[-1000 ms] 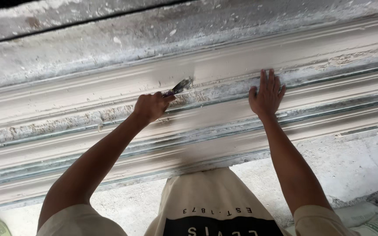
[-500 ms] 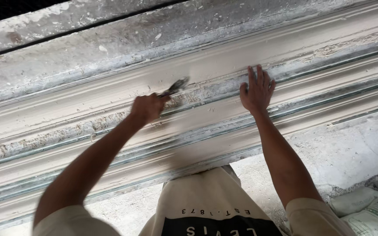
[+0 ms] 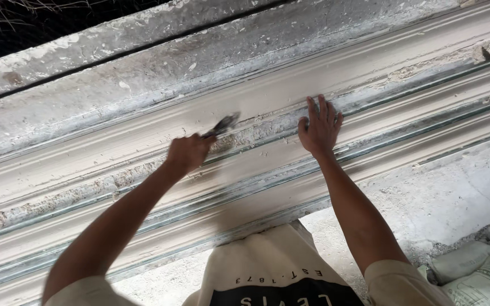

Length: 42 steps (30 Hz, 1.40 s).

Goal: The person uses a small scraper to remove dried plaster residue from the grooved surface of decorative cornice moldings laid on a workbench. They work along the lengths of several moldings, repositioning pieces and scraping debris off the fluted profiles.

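matt, rough plaster moulding [image 3: 370, 79]

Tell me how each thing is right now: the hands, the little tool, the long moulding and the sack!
Left hand: closed around the tool's handle.
Small dark-bladed scraping tool: held, tip against the moulding, blurred.
Right hand: open, flat on the moulding.
Long cream ridged plaster moulding: lying lengthwise, rough and crumbly in one groove.
Pale woven sack: lying on the ground, crumpled.
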Tool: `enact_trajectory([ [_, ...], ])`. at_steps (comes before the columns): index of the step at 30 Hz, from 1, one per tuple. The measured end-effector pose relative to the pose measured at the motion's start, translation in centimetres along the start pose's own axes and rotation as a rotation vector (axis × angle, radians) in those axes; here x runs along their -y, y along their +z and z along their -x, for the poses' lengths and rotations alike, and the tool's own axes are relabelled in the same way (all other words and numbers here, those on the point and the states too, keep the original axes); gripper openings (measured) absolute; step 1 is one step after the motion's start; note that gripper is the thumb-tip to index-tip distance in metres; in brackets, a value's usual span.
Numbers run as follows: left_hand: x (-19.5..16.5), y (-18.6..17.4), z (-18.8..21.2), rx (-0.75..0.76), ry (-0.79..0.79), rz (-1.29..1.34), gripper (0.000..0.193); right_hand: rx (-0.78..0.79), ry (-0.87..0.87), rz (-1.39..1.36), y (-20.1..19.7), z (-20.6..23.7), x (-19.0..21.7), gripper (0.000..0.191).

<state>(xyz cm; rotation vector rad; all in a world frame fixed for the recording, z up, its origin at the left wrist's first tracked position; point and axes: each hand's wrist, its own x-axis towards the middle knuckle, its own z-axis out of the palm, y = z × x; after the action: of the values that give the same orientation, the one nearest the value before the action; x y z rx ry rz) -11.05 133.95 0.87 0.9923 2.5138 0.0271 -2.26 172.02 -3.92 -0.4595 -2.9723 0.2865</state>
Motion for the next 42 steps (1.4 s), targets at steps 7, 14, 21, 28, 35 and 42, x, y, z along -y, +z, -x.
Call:
enact_trajectory([
  [7,-8.3,-0.2,-9.0,-0.056,0.040,-0.046,0.033,-0.032,-0.010,-0.011,-0.1,-0.1,-0.1,0.063],
  [14,-5.5,-0.7,-6.0,-0.097,0.013,-0.001,0.040,-0.082,-0.147,-0.158,0.9,-0.7,-4.3,0.066],
  [21,-12.0,0.7,-12.0,-0.038,-0.009,0.044,0.041,-0.044,-0.078,-0.043,-2.6,-6.8,-23.7,0.064],
  [28,-12.0,0.2,-10.4,-0.232,0.021,-0.035,0.034,0.121,-0.005,0.017,-3.5,-9.6,-28.3,0.061],
  [35,-19.1,0.1,-18.2,-0.204,0.048,-0.005,0.039,0.095,0.001,-0.020,-3.6,-9.7,-28.1,0.064],
  [42,-20.0,-0.6,-17.5,-0.167,0.019,-0.033,0.035,0.066,-0.004,0.003,-3.7,-9.7,-28.3,0.065],
])
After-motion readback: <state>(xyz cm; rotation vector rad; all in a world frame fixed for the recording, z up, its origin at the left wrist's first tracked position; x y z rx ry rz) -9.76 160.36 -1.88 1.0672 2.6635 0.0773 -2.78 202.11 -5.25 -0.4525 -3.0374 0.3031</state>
